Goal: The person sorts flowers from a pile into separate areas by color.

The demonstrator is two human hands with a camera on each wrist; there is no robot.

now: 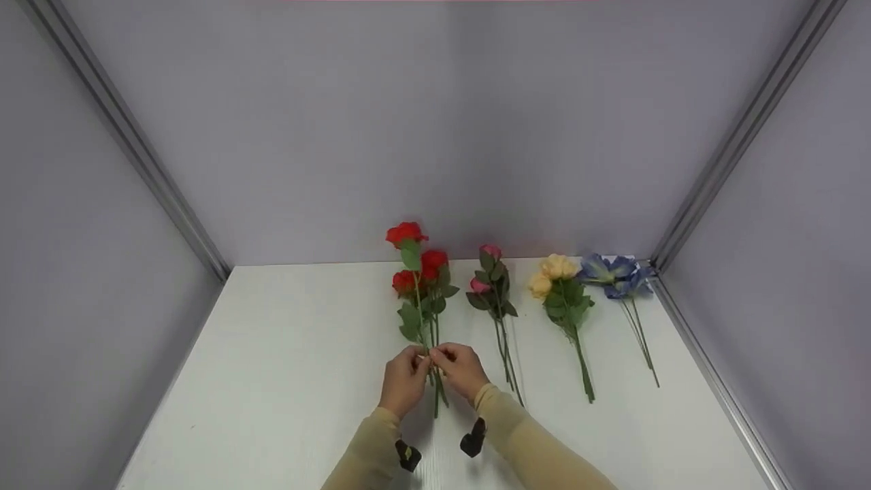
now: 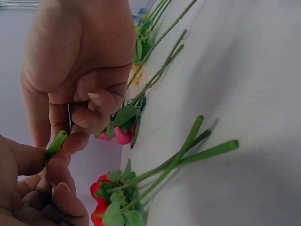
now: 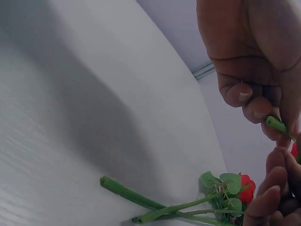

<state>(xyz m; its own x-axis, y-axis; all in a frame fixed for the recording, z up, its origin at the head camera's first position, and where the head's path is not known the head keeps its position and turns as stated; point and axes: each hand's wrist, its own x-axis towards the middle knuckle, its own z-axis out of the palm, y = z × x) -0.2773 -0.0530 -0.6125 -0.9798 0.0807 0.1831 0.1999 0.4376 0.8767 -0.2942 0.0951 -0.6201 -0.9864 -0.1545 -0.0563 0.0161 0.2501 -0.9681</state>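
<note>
Both hands meet over the lower stem of a red rose [image 1: 406, 233], lifted so its bloom is above the others. My left hand [image 1: 404, 380] pinches the stem between thumb and forefinger; the green stem end [image 2: 57, 143] pokes out of the grip in the left wrist view. From the other side my right hand [image 1: 464, 371] pinches that same stem, its fingertips against the left ones. Below lie more red roses [image 1: 433, 264], with their crossed stems [image 2: 181, 157] on the white table [image 1: 292, 367]. Part of the held stem is hidden by the fingers.
Right of the hands lie pink roses [image 1: 479, 284], then a bunch of yellow flowers [image 1: 558, 267], then blue flowers [image 1: 607, 272] by the right wall [image 1: 769, 272]. Grey panels [image 1: 340, 136] enclose the table at back and sides.
</note>
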